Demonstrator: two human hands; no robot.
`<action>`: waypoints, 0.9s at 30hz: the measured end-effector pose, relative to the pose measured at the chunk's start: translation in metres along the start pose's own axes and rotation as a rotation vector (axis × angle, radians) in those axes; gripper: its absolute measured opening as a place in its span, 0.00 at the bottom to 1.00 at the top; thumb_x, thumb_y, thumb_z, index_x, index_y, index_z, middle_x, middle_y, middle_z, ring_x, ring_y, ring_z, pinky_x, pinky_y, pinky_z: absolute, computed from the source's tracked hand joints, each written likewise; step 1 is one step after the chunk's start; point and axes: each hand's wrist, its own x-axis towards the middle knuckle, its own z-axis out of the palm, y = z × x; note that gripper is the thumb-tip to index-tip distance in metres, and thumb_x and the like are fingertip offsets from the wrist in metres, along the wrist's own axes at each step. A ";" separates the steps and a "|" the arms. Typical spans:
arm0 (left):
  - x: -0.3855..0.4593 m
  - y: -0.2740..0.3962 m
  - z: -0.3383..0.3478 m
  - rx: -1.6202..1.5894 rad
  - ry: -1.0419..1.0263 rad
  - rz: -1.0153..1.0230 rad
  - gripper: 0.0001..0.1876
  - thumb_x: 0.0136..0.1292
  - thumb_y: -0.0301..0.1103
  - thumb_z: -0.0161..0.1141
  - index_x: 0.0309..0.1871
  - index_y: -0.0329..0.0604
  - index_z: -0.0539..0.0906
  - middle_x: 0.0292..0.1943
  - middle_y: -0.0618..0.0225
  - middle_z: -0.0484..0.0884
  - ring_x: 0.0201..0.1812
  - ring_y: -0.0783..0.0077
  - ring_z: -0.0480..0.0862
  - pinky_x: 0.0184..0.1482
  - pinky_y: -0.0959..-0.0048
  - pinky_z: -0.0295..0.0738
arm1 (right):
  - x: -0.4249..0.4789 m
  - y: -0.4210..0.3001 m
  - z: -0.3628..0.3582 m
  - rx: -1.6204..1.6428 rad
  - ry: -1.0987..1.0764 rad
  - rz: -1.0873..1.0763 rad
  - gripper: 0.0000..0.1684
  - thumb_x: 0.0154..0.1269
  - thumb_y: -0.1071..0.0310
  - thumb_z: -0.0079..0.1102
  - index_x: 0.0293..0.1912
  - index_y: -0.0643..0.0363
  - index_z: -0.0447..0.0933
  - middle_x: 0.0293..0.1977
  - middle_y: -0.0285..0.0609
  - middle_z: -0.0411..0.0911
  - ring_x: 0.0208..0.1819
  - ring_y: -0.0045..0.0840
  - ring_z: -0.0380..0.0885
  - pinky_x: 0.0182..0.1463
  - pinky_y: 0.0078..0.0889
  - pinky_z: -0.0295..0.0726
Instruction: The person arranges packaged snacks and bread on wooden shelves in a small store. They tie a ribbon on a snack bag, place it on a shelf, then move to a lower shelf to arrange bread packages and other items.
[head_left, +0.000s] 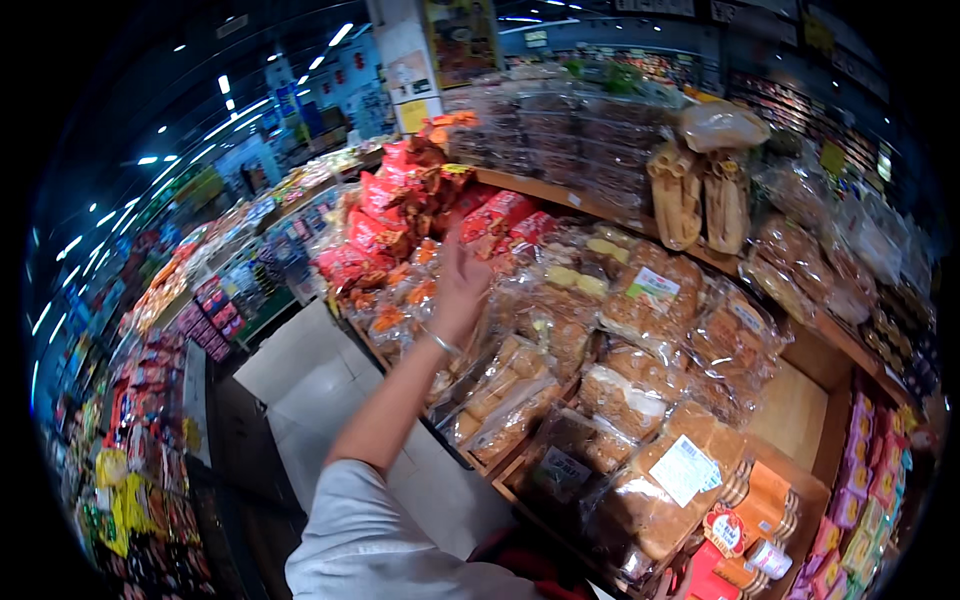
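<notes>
My left hand (463, 289) reaches over the wooden display bin, a bracelet on its wrist, its fingers apart and slightly blurred. Just past the fingertips lie red snack bags (499, 217), and clear bags with orange ties (390, 315) are to its left. Bagged bread rolls (502, 390) lie below and to the right of it. At the bottom edge, my right hand (670, 583) shows only in part, beside a red package (709, 574) and a large bagged loaf (660, 491) with a white label; whether it grips anything is hidden.
Stacked clear packs (555, 135) and bagged rolled pastries (675, 191) stand on the raised wooden shelf behind. Purple packages (851, 465) line the right side. A dark-sided shelf (240, 442) with snacks is at the left, across the tiled floor (322, 405).
</notes>
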 end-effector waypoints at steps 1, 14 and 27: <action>0.024 0.025 -0.048 0.100 0.111 0.064 0.41 0.54 0.23 0.54 0.68 0.48 0.43 0.50 0.59 0.72 0.40 0.72 0.77 0.40 0.80 0.72 | -0.002 0.000 -0.003 0.013 -0.029 0.017 0.31 0.59 0.67 0.55 0.61 0.62 0.58 0.57 0.46 0.63 0.57 0.29 0.62 0.58 0.32 0.62; -0.175 0.060 -0.004 -0.006 -0.176 -0.525 0.29 0.59 0.41 0.57 0.61 0.43 0.61 0.36 0.69 0.77 0.30 0.79 0.74 0.30 0.80 0.69 | -0.053 0.012 -0.081 0.077 -0.123 -0.064 0.18 0.59 0.74 0.55 0.50 0.64 0.70 0.36 0.41 0.78 0.38 0.20 0.76 0.45 0.21 0.74; -0.472 0.118 0.298 -0.511 -1.388 -0.861 0.24 0.60 0.23 0.51 0.60 0.40 0.61 0.45 0.61 0.75 0.40 0.75 0.78 0.42 0.80 0.73 | -0.211 0.010 -0.261 -0.007 0.240 0.281 0.12 0.57 0.75 0.56 0.44 0.62 0.75 0.19 0.28 0.68 0.22 0.09 0.63 0.26 0.13 0.63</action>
